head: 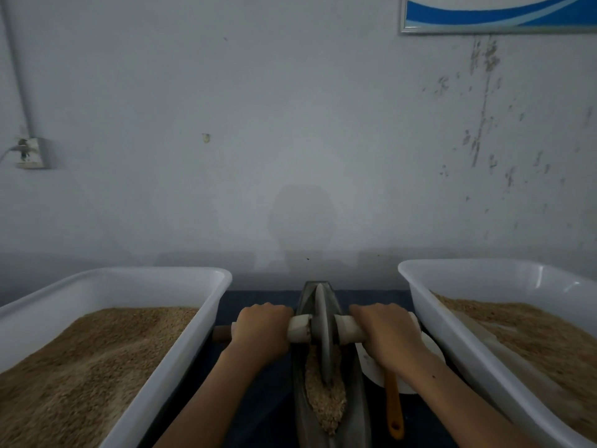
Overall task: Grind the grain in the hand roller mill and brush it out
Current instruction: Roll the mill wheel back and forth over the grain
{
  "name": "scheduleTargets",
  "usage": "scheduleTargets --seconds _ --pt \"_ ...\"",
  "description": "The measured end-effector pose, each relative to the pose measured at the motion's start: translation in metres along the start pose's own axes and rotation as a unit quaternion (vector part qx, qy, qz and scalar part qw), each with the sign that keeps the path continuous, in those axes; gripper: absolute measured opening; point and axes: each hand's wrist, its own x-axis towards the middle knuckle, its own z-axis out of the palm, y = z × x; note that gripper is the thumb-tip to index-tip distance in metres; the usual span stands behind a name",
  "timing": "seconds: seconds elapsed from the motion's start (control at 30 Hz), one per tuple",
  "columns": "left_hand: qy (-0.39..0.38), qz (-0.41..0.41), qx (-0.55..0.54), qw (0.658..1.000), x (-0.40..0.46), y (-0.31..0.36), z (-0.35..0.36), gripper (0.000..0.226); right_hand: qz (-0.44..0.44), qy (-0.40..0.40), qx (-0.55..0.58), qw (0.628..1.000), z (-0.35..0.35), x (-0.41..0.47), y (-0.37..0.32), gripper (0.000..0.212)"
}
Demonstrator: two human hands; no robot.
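Presently, both hands grip the pale cylindrical axle handle (349,329) that passes through the thin grey stone grinding wheel (323,334). The left hand (261,329) is curled over the bar on its side of the wheel; the right hand (386,334) is curled over the other side. The wheel stands upright in the narrow dark boat-shaped grinding trough (361,399), toward its far half. Coarse tan grain (324,402) lies in the trough, heaped mostly at the near end, against and behind the wheel's lower edge.

A large white plastic tub of tan meal (206,305) stands on the left, and a second white plastic tub (429,305) on the right, both just beside the trough. An orange-handled tool (392,405) rests on a white round dish (374,367) under the right forearm; whether it is the brush cannot be told.

Judged risks:
- Uneven pressure between the hands would tilt the wheel and let it ride up the trough wall.
- A hard stroke toward the near end would push the heaped grain over the lip.
- The right forearm could knock the orange-handled tool off the dish.
- Knuckles sit near the tub walls; a wide swing could strike them.
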Motion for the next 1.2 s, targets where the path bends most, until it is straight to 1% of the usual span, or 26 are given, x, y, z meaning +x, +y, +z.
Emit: scheduleTargets --seconds 0.1,0.3,0.4,0.5,0.63,0.73,0.87,0.97,1.1,1.2 --pt "-0.013 0.007 0.008 1.0 0.0 0.0 -0.001 0.027 -0.004 -0.031 -0.007 0.999 -0.003 0.001 0.001 0.032" --pt "-0.121 0.011 -0.01 0.992 0.003 -0.002 -0.007 0.041 -0.02 -0.113 -0.023 0.993 -0.012 0.005 0.001 0.03" --pt "-0.152 0.011 -0.025 0.988 0.003 -0.004 -0.008 0.044 -0.026 -0.149 -0.028 0.988 -0.015 0.007 0.002 0.028" --pt "-0.137 0.01 -0.018 0.99 0.002 -0.003 -0.008 0.039 -0.019 -0.145 -0.021 0.989 -0.014 0.008 0.002 0.028" --pt "-0.058 0.005 0.001 0.998 0.0 0.001 -0.006 0.028 0.001 -0.08 -0.007 0.997 -0.009 0.005 0.001 0.028" --pt "-0.024 -0.001 0.009 1.0 0.0 0.002 -0.005 0.024 0.006 -0.07 -0.006 0.997 -0.008 0.005 0.0 0.028" --pt "-0.039 0.007 0.003 0.999 -0.001 0.001 -0.006 0.025 0.006 -0.109 -0.014 0.994 -0.013 0.006 -0.001 0.031" --pt "-0.086 0.011 -0.001 0.996 -0.001 0.001 -0.009 0.031 -0.005 -0.127 -0.013 0.992 -0.017 0.005 0.0 0.031" --pt "-0.138 0.019 0.002 0.99 -0.001 0.0 -0.015 0.04 -0.016 -0.188 -0.011 0.982 -0.021 0.004 0.003 0.028" --pt "-0.137 0.02 0.007 0.99 -0.001 0.002 -0.015 0.04 -0.012 -0.202 0.002 0.979 -0.02 0.004 0.005 0.025"
